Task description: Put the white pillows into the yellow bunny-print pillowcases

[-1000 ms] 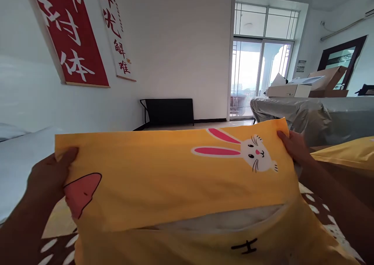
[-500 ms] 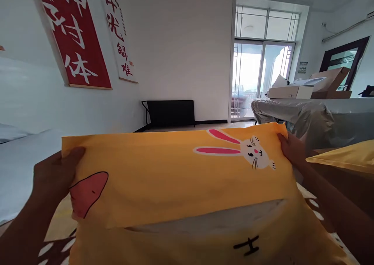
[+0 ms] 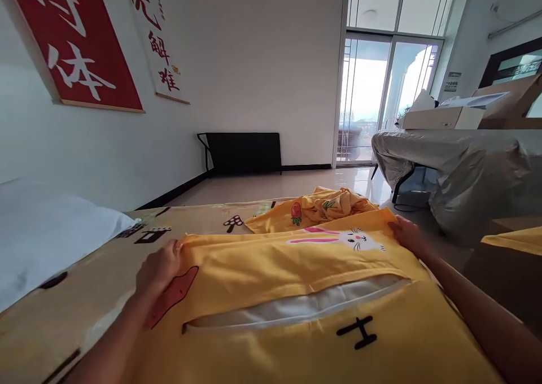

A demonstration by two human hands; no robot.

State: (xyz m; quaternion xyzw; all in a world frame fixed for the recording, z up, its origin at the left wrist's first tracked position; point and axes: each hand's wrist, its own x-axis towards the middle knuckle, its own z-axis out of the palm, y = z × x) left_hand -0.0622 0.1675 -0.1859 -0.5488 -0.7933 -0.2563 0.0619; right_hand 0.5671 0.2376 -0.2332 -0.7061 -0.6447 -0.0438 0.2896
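Observation:
A yellow pillowcase printed with a white rabbit, pink ears and a black letter H spreads across the foreground. Through the long slit in its face shows a white pillow. My left hand is closed on the far left corner of the case, beside a reddish printed shape. At the far right corner, near the rabbit's head, my right hand grips the fabric. The near edge of the case runs out of view.
A patterned beige sheet covers the bed underneath. Crumpled yellow cloth lies beyond the pillowcase. White bedding is at left. At right stand a cardboard box with yellow fabric over it and a plastic-covered table bearing boxes.
Both hands have lowered the pillowcase's far edge, and my left hand has come inward to the right. The bed and crumpled yellow cloth behind now show. The view has tilted down.

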